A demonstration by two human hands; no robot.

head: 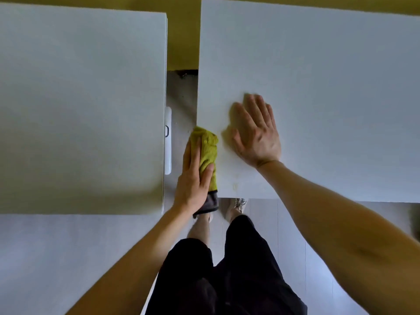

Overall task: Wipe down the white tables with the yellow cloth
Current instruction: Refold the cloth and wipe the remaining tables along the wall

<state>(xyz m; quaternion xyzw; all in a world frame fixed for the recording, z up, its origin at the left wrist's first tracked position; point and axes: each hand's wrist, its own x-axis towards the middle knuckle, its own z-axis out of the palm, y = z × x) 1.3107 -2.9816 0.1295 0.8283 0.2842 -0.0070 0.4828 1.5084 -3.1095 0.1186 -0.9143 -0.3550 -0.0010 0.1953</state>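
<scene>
Left hand (193, 178) grips cloth (206, 151) over left edge of right table (318, 76), thumb on top. Right hand (254, 133) flat, fingers straight, on same table. Left table (79, 98) stands apart.

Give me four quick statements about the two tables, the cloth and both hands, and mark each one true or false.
1. The left hand holds the cloth against the side edge of the right table. True.
2. The right hand grips the cloth as well. False: it lies flat on the right table with its fingers spread, apart from the cloth.
3. The two tables are pushed tight together. False: a strip of floor shows between the left table and the right table.
4. The cloth is yellow with a grey end near the wrist. True.
</scene>
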